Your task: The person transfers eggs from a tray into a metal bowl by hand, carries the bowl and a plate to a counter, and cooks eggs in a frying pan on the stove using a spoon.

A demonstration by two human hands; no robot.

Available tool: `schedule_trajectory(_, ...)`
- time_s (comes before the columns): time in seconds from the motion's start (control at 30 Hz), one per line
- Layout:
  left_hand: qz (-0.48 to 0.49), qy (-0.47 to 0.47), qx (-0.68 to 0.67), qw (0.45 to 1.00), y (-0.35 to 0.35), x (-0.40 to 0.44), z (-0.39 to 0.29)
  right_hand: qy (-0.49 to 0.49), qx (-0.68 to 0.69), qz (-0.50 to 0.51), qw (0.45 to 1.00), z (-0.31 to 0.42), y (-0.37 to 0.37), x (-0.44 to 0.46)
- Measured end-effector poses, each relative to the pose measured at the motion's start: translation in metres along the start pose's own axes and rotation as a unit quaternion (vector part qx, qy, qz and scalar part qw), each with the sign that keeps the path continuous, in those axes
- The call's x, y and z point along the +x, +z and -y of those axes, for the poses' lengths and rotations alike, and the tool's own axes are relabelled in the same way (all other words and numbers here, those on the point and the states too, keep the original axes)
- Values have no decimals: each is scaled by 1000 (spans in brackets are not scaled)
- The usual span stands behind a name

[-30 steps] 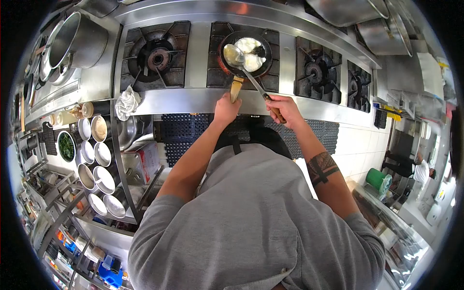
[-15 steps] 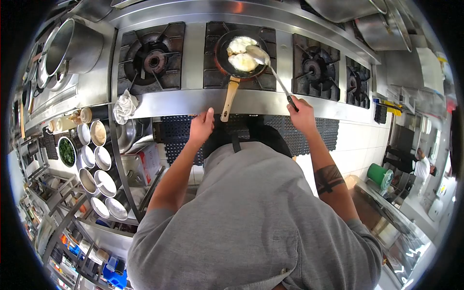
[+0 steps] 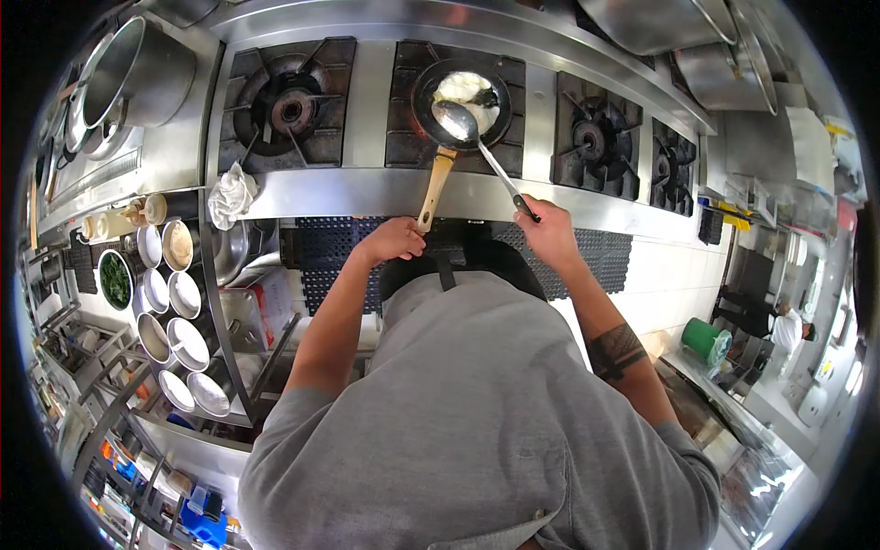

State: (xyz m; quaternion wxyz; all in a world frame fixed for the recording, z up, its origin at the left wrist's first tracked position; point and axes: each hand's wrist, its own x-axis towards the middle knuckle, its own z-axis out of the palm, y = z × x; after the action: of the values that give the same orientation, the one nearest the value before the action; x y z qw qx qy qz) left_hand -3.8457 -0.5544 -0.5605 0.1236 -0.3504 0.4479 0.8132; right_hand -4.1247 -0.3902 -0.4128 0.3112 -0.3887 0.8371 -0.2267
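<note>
A dark frying pan (image 3: 442,77) rests on a burner at the centre, its wooden handle (image 3: 439,179) pointing toward me. Inside lie white eggs (image 3: 465,86) with a dark patch at their right. My left hand (image 3: 392,240) is closed at the near end of the handle, its fingers curled around the tip. In my right hand (image 3: 550,229) is the black grip of a metal spoon (image 3: 456,120). The spoon's bowl is over the lower left of the eggs and hides part of them.
Other burners (image 3: 291,108) flank the pan. A crumpled white cloth (image 3: 232,195) hangs at the stove's front edge. Left are a large pot (image 3: 163,78), several white-rimmed containers (image 3: 185,295) and greens (image 3: 115,280). A person (image 3: 788,331) is far right, beyond a green bin (image 3: 704,340).
The spoon's bowl has moved from the right side of the pan to the lower left of the eggs. My left hand, off the handle half a second ago, has closed on its end.
</note>
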Motion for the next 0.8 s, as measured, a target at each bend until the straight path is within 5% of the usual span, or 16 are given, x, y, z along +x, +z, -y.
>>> schedule_trajectory(0.1,-22,-23,144,989,24,-1,-38,-4,-16,15,1000,4,-4,0)
schedule_trajectory(0.17,-290,138,290,902,39,20,-32,-4,-22,26,999,10,-8,1)
schedule_trajectory(0.27,-325,76,222,916,52,52,-38,-13,-66,40,997,9,-11,3)
schedule_trajectory(0.47,-387,122,226,886,71,57,-39,31,-68,34,997,12,-20,4)
schedule_trajectory(0.67,-372,130,215,894,65,59,-32,-56,-128,21,990,28,-25,6)
schedule_trajectory(0.8,-374,125,207,896,66,55,-35,-1,-119,56,991,56,-29,11)
